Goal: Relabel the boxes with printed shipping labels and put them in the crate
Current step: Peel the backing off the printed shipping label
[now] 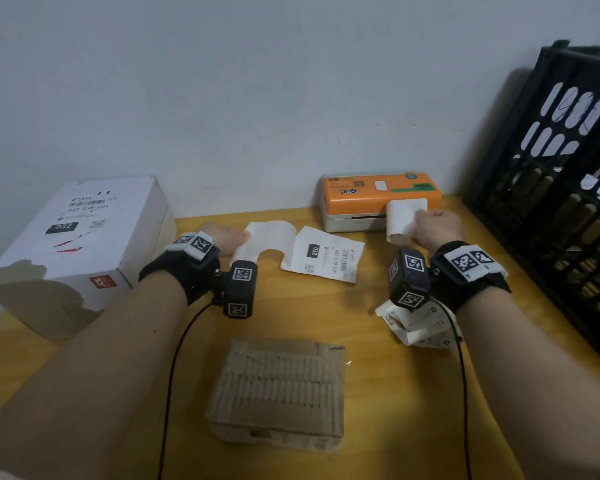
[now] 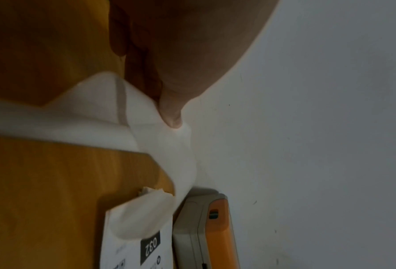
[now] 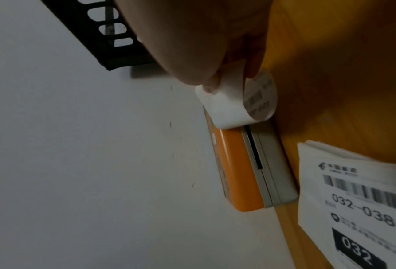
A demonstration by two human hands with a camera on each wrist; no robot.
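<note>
My right hand (image 1: 426,225) pinches a curled white label (image 1: 404,220) coming out of the orange label printer (image 1: 361,190); the right wrist view shows the label (image 3: 229,102) rolled over the printer's slot (image 3: 253,145). My left hand (image 1: 234,239) pinches the end of a blank white backing strip (image 1: 271,239), seen up close (image 2: 164,145), which arches over to a printed "032" label (image 1: 326,252) lying flat on the table. A brown cardboard box (image 1: 281,389) sits in front of me. A white box (image 1: 80,244) with an old label stands at the left.
A black plastic crate (image 1: 561,188) stands at the right edge of the yellow wooden table (image 1: 378,393). Crumpled old labels (image 1: 416,323) lie under my right wrist. The wall runs close behind the printer.
</note>
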